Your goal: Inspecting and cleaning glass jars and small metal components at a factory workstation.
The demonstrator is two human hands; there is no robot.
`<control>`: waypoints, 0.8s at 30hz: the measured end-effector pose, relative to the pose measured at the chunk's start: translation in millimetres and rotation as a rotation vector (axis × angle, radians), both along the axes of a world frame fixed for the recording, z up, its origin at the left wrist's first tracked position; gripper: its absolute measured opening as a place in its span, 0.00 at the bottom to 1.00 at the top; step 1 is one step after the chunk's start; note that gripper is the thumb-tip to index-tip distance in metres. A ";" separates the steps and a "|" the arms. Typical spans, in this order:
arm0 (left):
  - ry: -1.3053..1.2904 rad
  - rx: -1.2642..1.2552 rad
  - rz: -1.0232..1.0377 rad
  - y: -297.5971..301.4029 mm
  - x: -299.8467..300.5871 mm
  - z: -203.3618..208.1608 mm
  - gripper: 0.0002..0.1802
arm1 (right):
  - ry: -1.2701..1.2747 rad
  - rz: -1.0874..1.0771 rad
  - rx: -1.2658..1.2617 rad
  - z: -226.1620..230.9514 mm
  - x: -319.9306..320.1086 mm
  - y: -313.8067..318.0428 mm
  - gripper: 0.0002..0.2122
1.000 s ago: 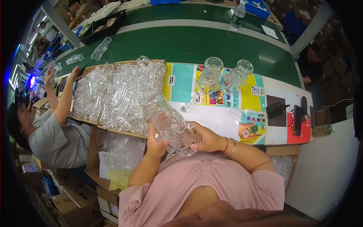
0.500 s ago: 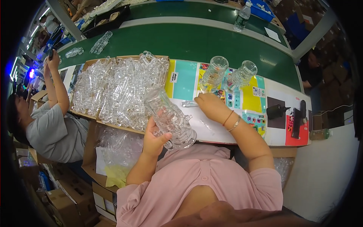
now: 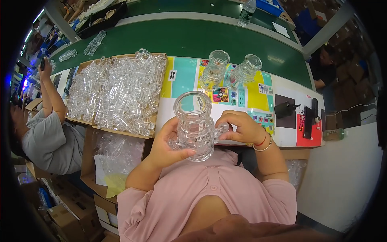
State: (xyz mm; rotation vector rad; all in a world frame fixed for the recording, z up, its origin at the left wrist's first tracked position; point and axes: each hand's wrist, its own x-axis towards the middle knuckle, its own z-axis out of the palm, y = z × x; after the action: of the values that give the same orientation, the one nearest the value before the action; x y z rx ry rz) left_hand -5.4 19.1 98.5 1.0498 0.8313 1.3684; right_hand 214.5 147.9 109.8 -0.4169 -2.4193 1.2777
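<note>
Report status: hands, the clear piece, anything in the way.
Left hand grips clear plastic piece, upright, open end up. Right hand pinches its side knob. Nothing blocking.

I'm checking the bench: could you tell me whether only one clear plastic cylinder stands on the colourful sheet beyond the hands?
No, two clear cylinders stand there side by side.

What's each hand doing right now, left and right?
Left hand: closed around the clear plastic jar piece, holding it up.
Right hand: fingers pinching a small side knob on the same piece.
</note>
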 end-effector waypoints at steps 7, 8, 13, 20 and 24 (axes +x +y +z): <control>-0.028 -0.013 -0.014 3.8 7.3 1.4 0.44 | -0.003 0.004 0.114 1.5 6.6 -5.4 0.16; -0.049 -0.027 -0.020 4.7 7.4 1.8 0.44 | 0.011 0.012 0.128 2.5 6.2 -6.1 0.17; -0.059 -0.059 -0.047 3.8 8.5 -15.4 0.44 | -0.008 -0.046 0.125 12.5 11.4 -13.2 0.20; 0.470 0.688 -0.302 1.1 24.4 -12.5 0.39 | 0.153 0.039 -0.562 -41.8 24.0 -69.1 0.39; 0.504 0.831 -0.364 -26.0 37.8 -10.5 0.32 | 0.414 0.330 0.049 -1.4 20.5 -83.7 0.32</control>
State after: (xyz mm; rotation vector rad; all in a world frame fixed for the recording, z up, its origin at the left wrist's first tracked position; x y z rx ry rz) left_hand 32.4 -6.8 88.0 2.1371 0.3568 1.1476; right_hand 235.0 64.2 108.4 0.2528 -2.2092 1.2769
